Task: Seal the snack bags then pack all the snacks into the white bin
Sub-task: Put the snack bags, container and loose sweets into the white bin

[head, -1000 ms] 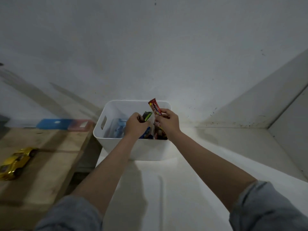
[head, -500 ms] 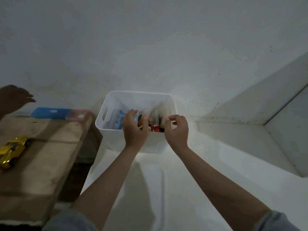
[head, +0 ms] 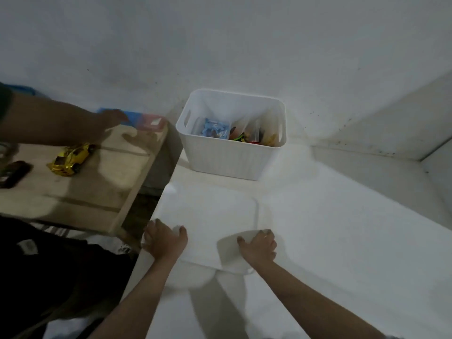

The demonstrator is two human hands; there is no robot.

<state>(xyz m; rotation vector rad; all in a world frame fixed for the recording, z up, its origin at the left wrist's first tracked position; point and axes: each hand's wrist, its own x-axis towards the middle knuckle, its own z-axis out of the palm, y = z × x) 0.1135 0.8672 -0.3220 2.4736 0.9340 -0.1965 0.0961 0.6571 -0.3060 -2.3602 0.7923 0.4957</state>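
Note:
The white bin [head: 230,157] stands at the back of the white table, against the wall. Inside it lie a blue snack pack [head: 215,128], clear zip bags [head: 252,128] and other colourful snacks. My left hand [head: 165,239] rests palm down on the white table surface near its left edge, fingers spread and holding nothing. My right hand [head: 258,245] also lies flat on the table, fingers relaxed, empty. Both hands are well in front of the bin and apart from it.
A wooden side table [head: 102,177] stands to the left with a gold toy car [head: 71,159], a dark phone [head: 13,173] and a blue and pink box [head: 144,121]. Another person's arm [head: 61,129] reaches over it. A white ledge [head: 391,133] runs along the right wall.
Both my hands have left the bin and drawn back to rest flat on the table. The red snack stick I held is now down in the bin. Another person's arm has reached in from the left.

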